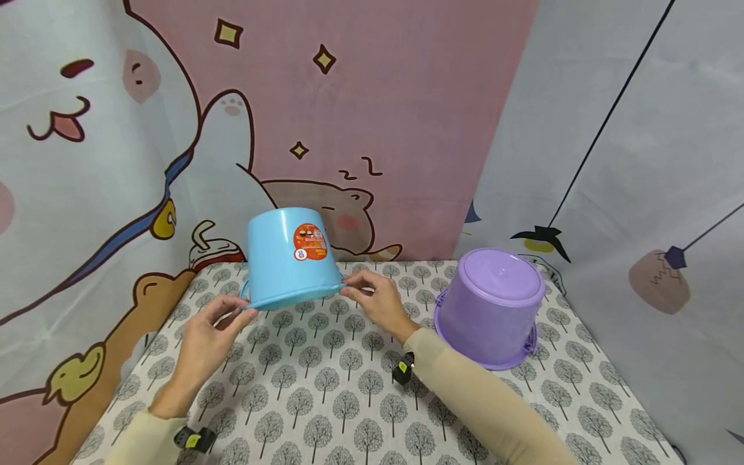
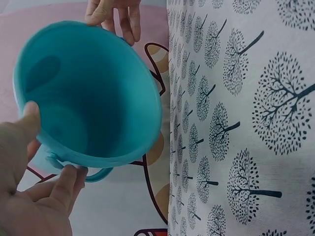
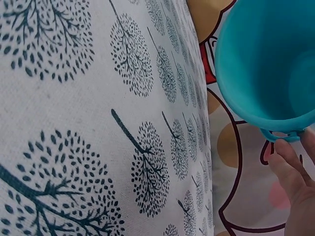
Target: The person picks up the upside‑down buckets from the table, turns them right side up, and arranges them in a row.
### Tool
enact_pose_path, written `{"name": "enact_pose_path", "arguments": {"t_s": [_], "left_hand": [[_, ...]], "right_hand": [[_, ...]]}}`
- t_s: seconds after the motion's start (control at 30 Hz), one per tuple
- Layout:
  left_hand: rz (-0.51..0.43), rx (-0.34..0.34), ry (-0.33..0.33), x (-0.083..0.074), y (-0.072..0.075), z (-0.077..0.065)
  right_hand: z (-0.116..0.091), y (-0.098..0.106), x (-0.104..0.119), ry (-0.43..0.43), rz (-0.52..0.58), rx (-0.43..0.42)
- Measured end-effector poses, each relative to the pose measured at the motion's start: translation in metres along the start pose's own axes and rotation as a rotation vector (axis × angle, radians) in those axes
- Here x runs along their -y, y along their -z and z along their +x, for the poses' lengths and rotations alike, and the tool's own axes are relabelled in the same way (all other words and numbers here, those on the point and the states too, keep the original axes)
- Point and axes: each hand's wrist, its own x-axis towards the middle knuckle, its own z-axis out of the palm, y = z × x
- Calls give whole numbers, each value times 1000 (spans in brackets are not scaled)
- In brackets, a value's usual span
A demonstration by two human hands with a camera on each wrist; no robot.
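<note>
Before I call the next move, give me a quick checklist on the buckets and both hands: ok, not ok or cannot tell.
1. Left hand grip: ok, it pinches the rim of the blue bucket.
2. Right hand grip: ok, it pinches the rim at the opposite side.
3. Blue bucket off the tablecloth: ok, held above it.
4. Blue bucket level: not ok, it is tilted, mouth downward.
5. Purple bucket apart from the blue one: ok, it sits mouth down to the right with a gap between.
6. Handle free of the left fingertips: cannot tell.
</note>
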Motion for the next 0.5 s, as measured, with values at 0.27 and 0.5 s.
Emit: {"name": "enact_pose_path", "arguments": {"t_s": [0.27, 0.5], "left_hand": [[-9, -63, -78, 3, -3, -1], [8, -90, -195, 2, -4, 2]], "right_hand": [[-3, 1, 1, 20, -13, -30], [-6, 4, 7, 59, -37, -74]]}}
